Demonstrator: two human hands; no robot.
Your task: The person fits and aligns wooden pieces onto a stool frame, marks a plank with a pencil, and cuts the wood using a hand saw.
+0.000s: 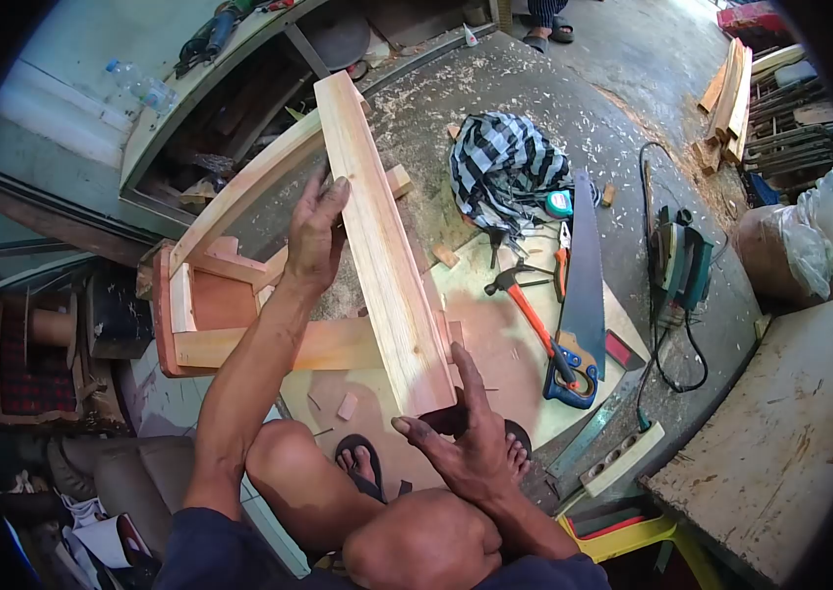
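Observation:
A long pale wooden board [382, 236] slants across the middle of the view, above a wooden frame [284, 346] with a curved rail and a reddish end panel. I cannot tell whether the board is joined to the frame. My left hand [315, 236] grips the board's left edge, its fingers partly hidden behind the wood. Close to the board's near end, my right hand [468, 447] is open, with thumb and forefinger spread around the corner. Contact there is hard to make out. Small wood blocks [348, 405] lie on the plywood sheet [525, 403] below.
On the right lie a claw hammer [533, 320], pliers [562, 261], a handsaw [582, 285], a tape measure [559, 204] and a checked cloth [505, 167]. A corded power sander [680, 261] and a power strip [623, 459] are farther right. A person's feet [548, 37] show at the top.

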